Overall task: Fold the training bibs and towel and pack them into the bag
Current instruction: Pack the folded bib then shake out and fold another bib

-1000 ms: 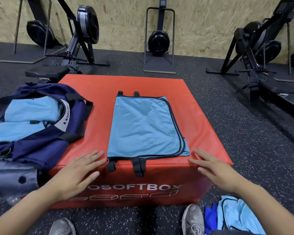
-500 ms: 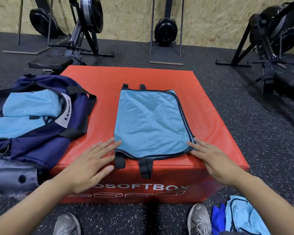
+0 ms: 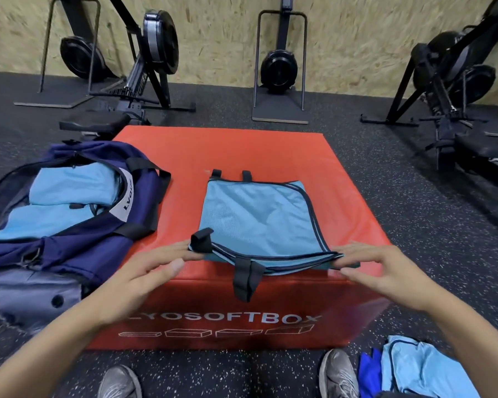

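I see red box (image 3: 270, 156) on floor, navy bag (image 3: 69, 242) open at its left with blue cloth inside, blue bib (image 3: 259, 222) flat on box, my left hand (image 3: 144, 271) and right hand (image 3: 385, 271) each pinching its lifted near corners

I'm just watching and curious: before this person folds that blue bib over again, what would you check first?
1. Left hand holds the bib's near left corner: ok, its fingers pinch the edge by the black strap.
2. Right hand holds the near right corner: ok, fingers grip the lifted hem.
3. Bib lies flat on the red box beyond the lifted edge: ok, only a faint crease shows.
4. Far straps tucked in: not ok, two black loops stick out past the far edge.
5. Bag is open to take it: ok, unzipped, light blue cloth already inside.
6. More left to fold: not ok, crumpled cloth lies on the floor.
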Action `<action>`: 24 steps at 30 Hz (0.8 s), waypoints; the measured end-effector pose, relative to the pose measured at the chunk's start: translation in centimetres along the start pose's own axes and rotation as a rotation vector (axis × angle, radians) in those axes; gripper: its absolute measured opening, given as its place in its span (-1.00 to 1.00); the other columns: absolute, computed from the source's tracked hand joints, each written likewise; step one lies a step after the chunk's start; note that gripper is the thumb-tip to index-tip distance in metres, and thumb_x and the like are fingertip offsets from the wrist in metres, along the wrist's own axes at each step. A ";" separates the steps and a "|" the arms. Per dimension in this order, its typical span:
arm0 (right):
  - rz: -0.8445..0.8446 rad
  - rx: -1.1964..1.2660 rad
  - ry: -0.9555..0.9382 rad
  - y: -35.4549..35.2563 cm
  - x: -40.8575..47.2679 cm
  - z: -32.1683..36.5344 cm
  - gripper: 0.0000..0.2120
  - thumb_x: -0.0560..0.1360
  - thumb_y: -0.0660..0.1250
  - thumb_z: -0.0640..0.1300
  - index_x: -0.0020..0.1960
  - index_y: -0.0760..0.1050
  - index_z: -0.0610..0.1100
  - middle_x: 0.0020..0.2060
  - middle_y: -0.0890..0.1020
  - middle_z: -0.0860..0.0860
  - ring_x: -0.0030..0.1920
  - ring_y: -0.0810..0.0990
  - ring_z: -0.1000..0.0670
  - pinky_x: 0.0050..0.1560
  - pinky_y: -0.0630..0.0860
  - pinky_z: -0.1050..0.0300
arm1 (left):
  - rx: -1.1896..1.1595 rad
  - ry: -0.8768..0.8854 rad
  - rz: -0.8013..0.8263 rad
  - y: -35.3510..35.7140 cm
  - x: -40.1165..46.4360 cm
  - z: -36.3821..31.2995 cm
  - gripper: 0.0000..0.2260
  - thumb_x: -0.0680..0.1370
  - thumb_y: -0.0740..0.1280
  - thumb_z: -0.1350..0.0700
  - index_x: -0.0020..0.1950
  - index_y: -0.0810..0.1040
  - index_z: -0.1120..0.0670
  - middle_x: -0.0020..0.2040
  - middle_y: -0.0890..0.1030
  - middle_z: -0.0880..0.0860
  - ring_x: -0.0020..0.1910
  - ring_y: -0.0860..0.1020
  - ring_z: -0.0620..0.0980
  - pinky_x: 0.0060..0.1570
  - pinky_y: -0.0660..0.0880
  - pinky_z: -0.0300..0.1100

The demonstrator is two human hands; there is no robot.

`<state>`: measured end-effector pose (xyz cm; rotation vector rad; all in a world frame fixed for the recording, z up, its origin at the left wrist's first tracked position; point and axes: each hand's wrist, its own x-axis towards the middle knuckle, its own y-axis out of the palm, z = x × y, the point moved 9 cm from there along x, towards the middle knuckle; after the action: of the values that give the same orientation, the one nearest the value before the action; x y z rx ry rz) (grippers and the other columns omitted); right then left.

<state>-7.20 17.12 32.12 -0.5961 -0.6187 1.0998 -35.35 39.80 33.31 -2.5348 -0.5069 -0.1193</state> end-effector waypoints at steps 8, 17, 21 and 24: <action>-0.190 0.401 0.043 -4.7 1.2 4.4 -0.90 0.40 0.44 -0.27 -0.10 0.65 -0.14 -0.16 0.68 0.03 -0.16 0.58 0.14 -0.13 0.48 0.35 | -0.271 0.044 -0.183 -3.9 0.7 -3.4 -0.66 0.56 0.30 -0.07 0.15 0.70 0.11 0.17 0.67 0.16 0.27 0.57 0.17 0.32 0.37 0.04; -0.275 0.453 0.405 -0.2 10.8 -4.7 -0.52 0.56 0.36 -0.30 0.42 0.46 0.05 0.24 0.51 0.15 0.23 0.43 0.15 0.17 0.35 0.26 | -0.226 -0.336 -0.332 -2.7 10.2 9.9 -0.72 0.65 0.31 0.16 0.35 0.58 0.01 0.05 0.66 -0.05 0.01 0.58 -0.04 0.10 0.51 -0.14; -0.222 0.363 0.570 3.7 11.3 -10.8 -0.48 0.54 0.38 -0.29 0.46 0.41 -0.03 0.27 0.58 -0.03 0.20 0.59 -0.03 0.22 0.51 0.09 | -0.046 -0.475 -0.279 0.0 10.1 15.9 -0.63 0.57 0.38 0.28 0.38 0.54 0.10 0.14 0.62 0.07 -0.08 0.56 -0.09 -0.10 0.48 -0.36; -0.252 0.230 0.556 3.6 11.6 -12.0 -0.52 0.49 0.41 -0.27 0.35 0.51 0.05 0.18 0.62 0.04 0.25 0.58 -0.05 0.33 0.49 -0.12 | 0.063 -0.396 -0.326 -0.4 10.6 15.7 -0.57 0.51 0.37 0.41 0.34 0.55 0.14 0.31 0.50 0.02 0.01 0.54 -0.18 0.05 0.42 -0.38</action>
<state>2.93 27.53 23.17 -0.5723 -0.0776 0.7089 -26.01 51.99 22.23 -2.3980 -1.0590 0.2817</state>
